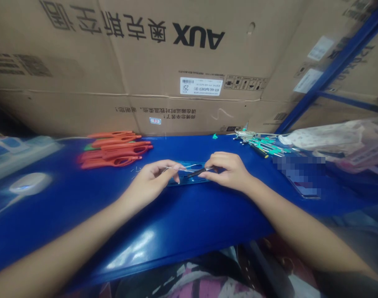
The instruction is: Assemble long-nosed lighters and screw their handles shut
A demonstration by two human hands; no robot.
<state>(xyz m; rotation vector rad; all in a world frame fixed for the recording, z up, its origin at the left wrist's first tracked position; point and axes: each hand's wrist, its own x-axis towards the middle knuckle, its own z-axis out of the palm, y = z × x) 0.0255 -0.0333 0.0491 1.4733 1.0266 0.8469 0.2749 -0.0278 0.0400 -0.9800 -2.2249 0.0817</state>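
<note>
My left hand (153, 176) is closed, thumb against fingers, on a thin silvery strip (189, 166) that reaches toward the right. My right hand (228, 170) pinches a slim black tool (197, 171) whose dark tip points left, close to the left fingertips. Its exact kind is too blurred to tell. Both hands are just above a shiny blue plastic piece (184, 181) on the blue table (189, 219). Fingers partly hide the strip and the tool. Tiny pin-like bits (137, 169) lie beside my left hand.
Red-orange looped plastic handles (120, 151) lie at back left, near a white oval device (30, 183) with a cable. Teal-and-metal parts (266, 145), a phone (307, 186) and plastic bags (328, 138) are at right. Cardboard (139, 74) and a blue bar (331, 66) stand behind.
</note>
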